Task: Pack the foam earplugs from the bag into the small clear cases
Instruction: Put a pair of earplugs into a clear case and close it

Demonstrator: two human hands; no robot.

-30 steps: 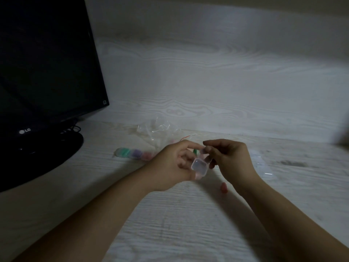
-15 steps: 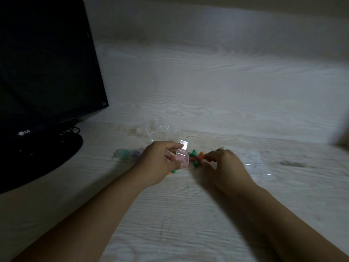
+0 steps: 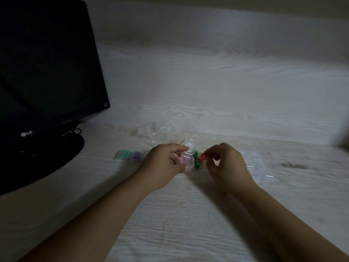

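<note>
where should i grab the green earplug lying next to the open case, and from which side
Pinch the green earplug across its short round body, coming from above and from the right, where the right hand already is. It lies loose on the desk, close against the open clear case held in the left hand, with orange earplugs just beyond it, so the left side is blocked. Foam squashes, so probably pinch lightly.

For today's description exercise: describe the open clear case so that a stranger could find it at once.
Start at the black monitor on the left, then move right along the desk to the left hand. Its grip holds the clear case, the only one with its lid flipped up; the filled cases lie shut.
</note>
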